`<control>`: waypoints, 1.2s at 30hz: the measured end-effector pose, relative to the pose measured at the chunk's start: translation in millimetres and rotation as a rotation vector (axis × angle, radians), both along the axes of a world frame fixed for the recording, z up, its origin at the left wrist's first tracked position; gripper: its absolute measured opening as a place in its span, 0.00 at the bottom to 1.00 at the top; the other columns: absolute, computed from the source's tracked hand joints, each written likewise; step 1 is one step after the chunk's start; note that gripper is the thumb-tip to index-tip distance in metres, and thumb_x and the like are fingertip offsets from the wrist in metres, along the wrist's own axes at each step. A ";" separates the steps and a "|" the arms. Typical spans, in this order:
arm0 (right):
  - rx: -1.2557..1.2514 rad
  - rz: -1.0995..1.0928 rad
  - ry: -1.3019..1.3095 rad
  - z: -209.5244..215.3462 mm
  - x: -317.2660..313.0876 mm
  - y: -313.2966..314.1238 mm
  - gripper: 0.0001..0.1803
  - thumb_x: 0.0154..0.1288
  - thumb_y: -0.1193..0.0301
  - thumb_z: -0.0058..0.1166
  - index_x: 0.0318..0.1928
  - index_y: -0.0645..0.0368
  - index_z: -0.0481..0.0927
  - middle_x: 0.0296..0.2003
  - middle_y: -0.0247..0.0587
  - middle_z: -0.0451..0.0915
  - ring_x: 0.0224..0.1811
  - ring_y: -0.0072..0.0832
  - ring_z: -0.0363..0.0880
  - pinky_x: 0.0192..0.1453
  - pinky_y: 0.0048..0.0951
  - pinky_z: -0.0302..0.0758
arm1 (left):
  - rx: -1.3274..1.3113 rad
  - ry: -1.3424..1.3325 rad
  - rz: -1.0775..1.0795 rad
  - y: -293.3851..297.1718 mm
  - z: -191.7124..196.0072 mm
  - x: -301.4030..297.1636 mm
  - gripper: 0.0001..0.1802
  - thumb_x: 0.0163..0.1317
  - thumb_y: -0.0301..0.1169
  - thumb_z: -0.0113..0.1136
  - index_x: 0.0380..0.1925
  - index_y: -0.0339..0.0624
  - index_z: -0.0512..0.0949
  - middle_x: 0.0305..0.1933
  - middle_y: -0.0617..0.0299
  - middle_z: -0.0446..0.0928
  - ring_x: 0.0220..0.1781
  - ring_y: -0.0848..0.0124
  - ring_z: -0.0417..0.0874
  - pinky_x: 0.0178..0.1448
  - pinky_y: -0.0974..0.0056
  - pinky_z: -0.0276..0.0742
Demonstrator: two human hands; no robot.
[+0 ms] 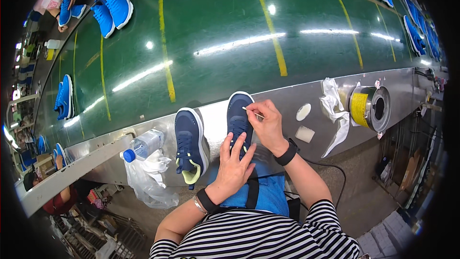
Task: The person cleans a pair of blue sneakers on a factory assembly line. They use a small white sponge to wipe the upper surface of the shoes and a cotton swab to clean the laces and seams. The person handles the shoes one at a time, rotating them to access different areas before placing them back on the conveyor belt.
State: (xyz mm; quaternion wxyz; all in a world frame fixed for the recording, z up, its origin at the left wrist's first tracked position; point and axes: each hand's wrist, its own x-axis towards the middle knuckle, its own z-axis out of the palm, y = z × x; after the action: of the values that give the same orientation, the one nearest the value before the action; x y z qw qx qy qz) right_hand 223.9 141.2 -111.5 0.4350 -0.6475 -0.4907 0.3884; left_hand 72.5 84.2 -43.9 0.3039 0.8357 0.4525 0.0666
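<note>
A navy running shoe point(235, 108) with a white sole rests on the metal ledge in front of me, toe away from me. My left hand point(233, 165) lies on its heel end, fingers spread over the laces and opening. Pinched in my right hand point(269, 123) is a thin cotton swab point(257, 113), its pale tip at the shoe's toe area. The matching shoe point(187, 134) stands to the left, untouched, its lime lining showing. Right of my hand lie a white oval piece point(303, 111) and a small off-white block point(304, 134).
Beyond the ledge point(280, 97) runs a green conveyor belt point(215, 24) carrying bright blue shoes point(120, 7). At left are a clear bottle point(146, 145) and plastic bag point(148, 182); at right, a white cloth point(334, 110) and a metal can point(360, 108). Other people work at far left.
</note>
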 end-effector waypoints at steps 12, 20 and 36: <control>-0.016 0.055 -0.001 1.5 7.5 1.1 0.05 0.60 0.79 0.59 0.38 0.62 0.82 0.33 0.39 0.75 0.35 0.27 0.79 0.41 0.26 0.77 | 0.020 -0.020 0.012 -0.2 -4.8 3.7 0.31 0.48 0.25 0.68 0.56 0.42 0.75 0.68 0.42 0.58 0.70 0.36 0.52 0.70 0.41 0.57; -0.034 0.100 -0.011 6.7 8.4 2.6 0.05 0.62 0.79 0.58 0.39 0.63 0.82 0.34 0.40 0.75 0.36 0.28 0.80 0.43 0.27 0.78 | 0.027 -0.027 0.016 0.2 -4.8 2.8 0.31 0.48 0.25 0.68 0.56 0.42 0.75 0.67 0.43 0.60 0.70 0.36 0.53 0.70 0.41 0.58; -0.008 0.080 -0.027 7.5 2.3 13.2 0.05 0.59 0.80 0.60 0.37 0.63 0.82 0.33 0.39 0.76 0.35 0.27 0.79 0.40 0.26 0.79 | 0.027 -0.028 0.033 -1.7 -3.2 -0.2 0.29 0.49 0.25 0.67 0.56 0.43 0.75 0.67 0.44 0.60 0.70 0.37 0.53 0.70 0.41 0.58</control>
State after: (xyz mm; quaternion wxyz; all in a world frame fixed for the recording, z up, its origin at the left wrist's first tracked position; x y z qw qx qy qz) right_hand 226.2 154.5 -104.0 0.4098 -0.6341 -0.5207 0.3985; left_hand 72.3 82.5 -47.1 0.2979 0.8312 0.4608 0.0894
